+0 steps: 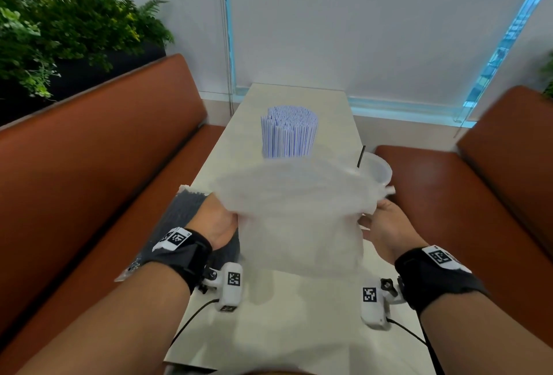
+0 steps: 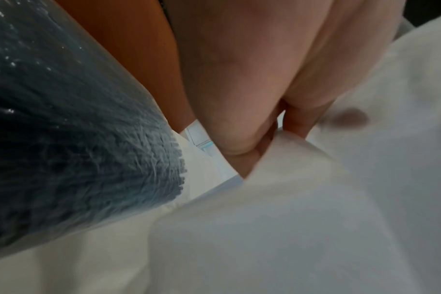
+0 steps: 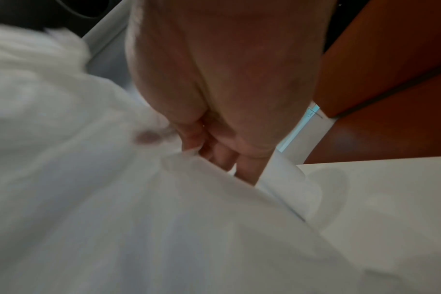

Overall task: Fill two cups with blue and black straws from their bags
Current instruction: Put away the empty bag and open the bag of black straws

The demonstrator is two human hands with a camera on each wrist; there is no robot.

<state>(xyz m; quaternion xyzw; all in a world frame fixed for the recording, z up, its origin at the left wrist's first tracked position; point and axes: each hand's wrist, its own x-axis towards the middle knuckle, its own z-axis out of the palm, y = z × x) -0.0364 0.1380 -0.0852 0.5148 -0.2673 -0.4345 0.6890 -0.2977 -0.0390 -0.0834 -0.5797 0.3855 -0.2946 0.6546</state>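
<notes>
Above the pale tabletop [image 1: 287, 329], a translucent white plastic bag [image 1: 299, 225] hangs stretched between both grips; left hand [image 1: 217, 222] pinches its left edge; right hand [image 1: 383, 225] pinches its right.

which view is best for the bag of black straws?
Left wrist: the bag of black straws fills the left side, its clear wrap and the straw ends visible. In the head view it is mostly hidden behind the left hand and the empty white bag. The right wrist view does not show it.
</notes>
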